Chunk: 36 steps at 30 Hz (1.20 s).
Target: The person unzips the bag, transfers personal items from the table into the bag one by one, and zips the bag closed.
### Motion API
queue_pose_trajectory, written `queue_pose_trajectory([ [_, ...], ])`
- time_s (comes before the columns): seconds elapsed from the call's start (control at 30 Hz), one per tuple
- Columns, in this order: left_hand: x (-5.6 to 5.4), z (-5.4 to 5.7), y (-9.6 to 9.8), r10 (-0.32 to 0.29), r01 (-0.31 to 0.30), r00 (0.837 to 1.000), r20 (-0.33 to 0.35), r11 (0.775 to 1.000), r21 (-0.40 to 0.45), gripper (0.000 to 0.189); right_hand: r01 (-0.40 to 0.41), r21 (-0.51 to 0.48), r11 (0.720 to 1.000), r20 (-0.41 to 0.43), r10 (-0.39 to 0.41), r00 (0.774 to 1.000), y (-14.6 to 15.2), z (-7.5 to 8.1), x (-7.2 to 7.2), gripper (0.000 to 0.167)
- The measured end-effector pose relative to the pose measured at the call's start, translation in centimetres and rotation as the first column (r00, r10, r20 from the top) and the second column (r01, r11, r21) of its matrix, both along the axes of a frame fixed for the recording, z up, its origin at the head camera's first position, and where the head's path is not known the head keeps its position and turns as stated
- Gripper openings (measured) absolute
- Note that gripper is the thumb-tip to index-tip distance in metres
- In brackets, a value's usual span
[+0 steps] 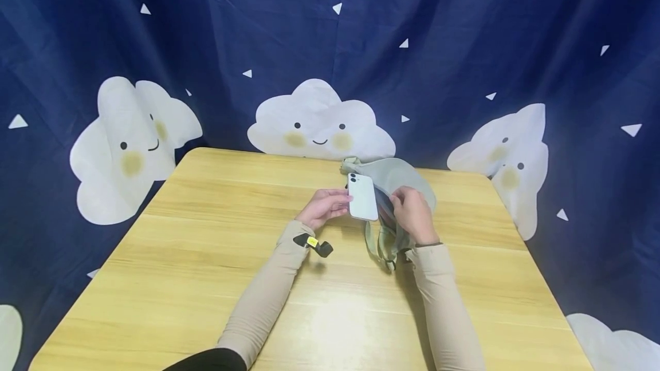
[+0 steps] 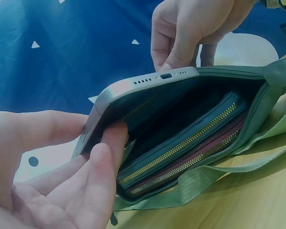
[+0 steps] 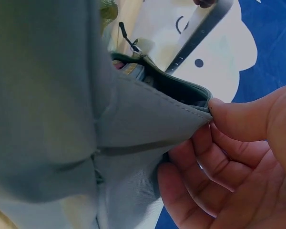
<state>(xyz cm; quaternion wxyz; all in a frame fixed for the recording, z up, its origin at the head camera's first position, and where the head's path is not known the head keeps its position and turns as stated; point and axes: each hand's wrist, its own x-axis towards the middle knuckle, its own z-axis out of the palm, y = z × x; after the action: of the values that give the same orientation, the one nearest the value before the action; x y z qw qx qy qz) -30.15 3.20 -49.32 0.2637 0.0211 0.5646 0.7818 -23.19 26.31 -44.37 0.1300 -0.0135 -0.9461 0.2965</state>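
My left hand (image 1: pixel 322 208) holds a white smartphone (image 1: pixel 363 196) by its side edge, thumb on one face and fingers on the other. Its camera end points away from me in the head view. A grey-green bag (image 1: pixel 404 173) lies under and behind it, mouth unzipped. My right hand (image 1: pixel 415 216) pinches the rim of the opening between thumb and fingers, drawing it outward. Inside, the left wrist view shows a blue-green pouch (image 2: pixel 181 138) and a dark red pouch (image 2: pixel 224 136), both with gold zips. The phone's port end overlaps the bag's mouth there.
The bag's webbing strap (image 2: pixel 195 186) trails over the wooden table (image 1: pixel 206 279) toward me. A dark blue curtain (image 1: pixel 309 16) with cloud prints hangs right behind the table's far edge. A black wrist mount (image 1: pixel 322 249) sticks out from my left sleeve.
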Motion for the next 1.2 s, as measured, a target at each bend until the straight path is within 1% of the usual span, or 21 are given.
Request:
queue_pose_trajectory([
  [0.1, 0.1, 0.1, -0.1, -0.009, 0.009, 1.000, 0.000, 1.000, 0.002, 0.048, 0.006, -0.007, 1.000, 0.010, -0.006, 1.000, -0.1, 0.0, 0.0, 0.018],
  [0.33, 0.4, 0.1, -0.2, -0.059, 0.059, 0.998, 0.009, 0.998, -0.013, 0.049, 0.015, -0.011, 1.000, 0.010, -0.015, 1.000, -0.2, 0.0, 0.1, 0.018],
  [0.4, 0.4, 0.0, -0.1, -0.062, 0.062, 0.998, 0.004, 0.998, -0.009, 0.048, 0.012, -0.010, 1.000, 0.011, -0.011, 1.000, -0.2, 0.0, 0.1, 0.017],
  [0.53, 0.2, -0.3, 0.0, -0.040, 0.040, 0.999, -0.009, 0.999, 0.020, 0.042, 0.007, -0.007, 1.000, 0.017, -0.007, 1.000, -0.3, 0.0, 0.1, 0.018],
  [0.63, 0.1, -0.6, 0.3, -0.013, 0.013, 1.000, -0.001, 0.999, 0.042, 0.038, 0.005, -0.002, 1.000, 0.021, -0.005, 1.000, -0.3, 0.0, 0.1, 0.018],
  [0.77, 0.1, -1.0, 0.9, 0.001, -0.002, 1.000, 0.018, 0.998, 0.055, 0.042, 0.005, 0.001, 1.000, 0.022, -0.005, 1.000, -0.2, -0.1, 0.1, 0.018],
  [0.9, 0.4, -0.9, 1.4, 0.013, -0.014, 1.000, 0.016, 0.998, 0.054, 0.046, 0.007, -0.002, 1.000, 0.028, -0.007, 1.000, -0.1, -0.2, 0.0, 0.018],
  [1.07, 0.6, -0.7, 1.8, 0.024, -0.024, 1.000, 0.003, 0.998, 0.065, 0.046, 0.003, 0.003, 1.000, 0.025, -0.003, 1.000, -0.1, -0.1, 0.0, 0.019],
  [1.2, 0.6, -1.0, 2.4, 0.034, -0.035, 0.999, 0.010, 0.998, 0.059, 0.046, -0.001, 0.008, 1.000, 0.016, 0.001, 1.000, -0.1, -0.1, -0.1, 0.019],
])
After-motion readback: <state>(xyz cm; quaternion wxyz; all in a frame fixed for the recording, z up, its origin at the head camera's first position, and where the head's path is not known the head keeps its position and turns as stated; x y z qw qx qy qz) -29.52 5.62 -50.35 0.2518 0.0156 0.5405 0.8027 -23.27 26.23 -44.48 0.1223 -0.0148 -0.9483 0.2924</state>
